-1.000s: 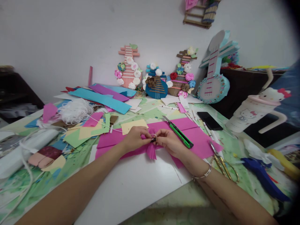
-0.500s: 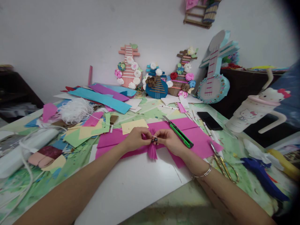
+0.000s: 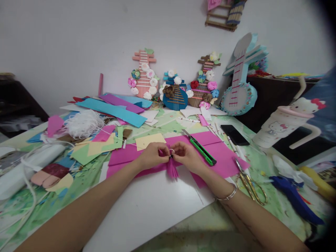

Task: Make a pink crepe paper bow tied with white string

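Observation:
A pleated bundle of magenta crepe paper (image 3: pixel 172 171) is pinched at its middle, its lower end fanned out over the white board (image 3: pixel 136 210). My left hand (image 3: pixel 154 154) is closed, with thumb and fingertips on the bundle's left side. Closed too, my right hand (image 3: pixel 185 154) pinches a thin white string (image 3: pixel 172 151) that curves in a small loop at the bundle's middle. Beneath both hands lie flat magenta crepe sheets (image 3: pixel 223 162). A green box cutter (image 3: pixel 201 149), blade out, rests on them just right of my right hand.
Gold-handled scissors (image 3: pixel 249 183) and a blue-handled tool (image 3: pixel 294 199) lie at right, near a phone (image 3: pixel 234 135) and a white tumbler (image 3: pixel 278 127). A white string heap (image 3: pixel 84 124) and paper scraps (image 3: pixel 91 148) cover the left. Decorated paper instruments (image 3: pixel 175 96) stand behind.
The string now shows as an open loop above the bundle's middle. My right fingers have shifted slightly upward, and the bundle's lower fan has swung a little to the right.

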Demonstrator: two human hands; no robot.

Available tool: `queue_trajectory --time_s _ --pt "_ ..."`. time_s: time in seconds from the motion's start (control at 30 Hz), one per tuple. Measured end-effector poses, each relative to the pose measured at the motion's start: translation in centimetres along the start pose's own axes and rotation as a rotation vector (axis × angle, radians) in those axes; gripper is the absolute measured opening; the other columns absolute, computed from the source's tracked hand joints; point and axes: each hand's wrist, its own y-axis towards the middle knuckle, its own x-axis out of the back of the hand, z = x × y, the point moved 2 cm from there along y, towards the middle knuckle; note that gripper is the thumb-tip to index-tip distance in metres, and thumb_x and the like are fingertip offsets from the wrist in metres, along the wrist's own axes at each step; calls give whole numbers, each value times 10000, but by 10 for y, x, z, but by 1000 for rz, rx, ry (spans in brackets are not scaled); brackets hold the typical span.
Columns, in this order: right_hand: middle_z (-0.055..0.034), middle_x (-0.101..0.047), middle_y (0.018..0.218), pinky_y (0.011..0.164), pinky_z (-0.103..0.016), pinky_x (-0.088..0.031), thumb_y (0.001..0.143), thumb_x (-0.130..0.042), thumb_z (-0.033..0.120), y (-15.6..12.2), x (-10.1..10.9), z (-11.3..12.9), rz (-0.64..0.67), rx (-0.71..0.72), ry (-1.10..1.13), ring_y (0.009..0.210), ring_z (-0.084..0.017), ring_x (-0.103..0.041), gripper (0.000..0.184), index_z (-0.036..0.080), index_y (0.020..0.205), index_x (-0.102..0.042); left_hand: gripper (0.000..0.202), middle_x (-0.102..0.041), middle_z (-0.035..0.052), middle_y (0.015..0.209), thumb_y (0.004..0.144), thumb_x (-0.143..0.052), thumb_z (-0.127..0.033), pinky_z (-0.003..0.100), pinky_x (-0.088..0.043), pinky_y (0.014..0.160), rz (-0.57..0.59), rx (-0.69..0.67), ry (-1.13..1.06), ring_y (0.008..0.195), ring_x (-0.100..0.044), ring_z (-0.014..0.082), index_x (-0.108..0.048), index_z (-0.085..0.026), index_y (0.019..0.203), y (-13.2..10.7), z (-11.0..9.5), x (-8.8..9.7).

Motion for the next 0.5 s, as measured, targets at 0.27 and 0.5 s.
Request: queue_trajectory --time_s 0.27,0.5 --pt "-26 -657 768 657 -281 -491 729 -528 73 -6 -1 11 -35 318 -400 723 -153 -609 183 196 812 -636 64 -611 -9 656 652 -573 -99 193 -435 569 -1 25 -47 599 -534 87 -630 -128 653 1 2 -1" --pt "-25 -632 729 626 -275 -494 730 -542 82 -5 3 8 -118 294 -316 668 -146 -595 152 197 780 -628 100 -661 38 731 714 -595 -175 246 -490 663 14 80 -253 680 -606 124 -657 -114 763 2 7 -1"
